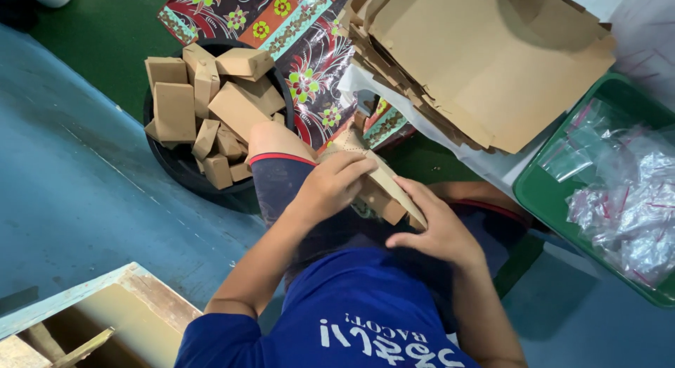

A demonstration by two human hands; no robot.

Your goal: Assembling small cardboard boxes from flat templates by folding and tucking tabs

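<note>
My left hand (330,185) and my right hand (436,231) both grip a small flat brown cardboard box blank (383,178) over my lap. The left hand's fingers press on its upper flap. The right hand curls around its lower right edge. The blank is partly folded and tilted, with a dotted flap end pointing up toward my knee (278,139). My blue shirt (365,319) and dark shorts fill the lower middle of the view.
A black round tub (183,168) at upper left holds several folded brown boxes. A stack of flat cardboard blanks (485,59) lies at upper right on a white surface. A green tray (541,192) with clear plastic bags sits right. A wooden frame (140,291) is at lower left.
</note>
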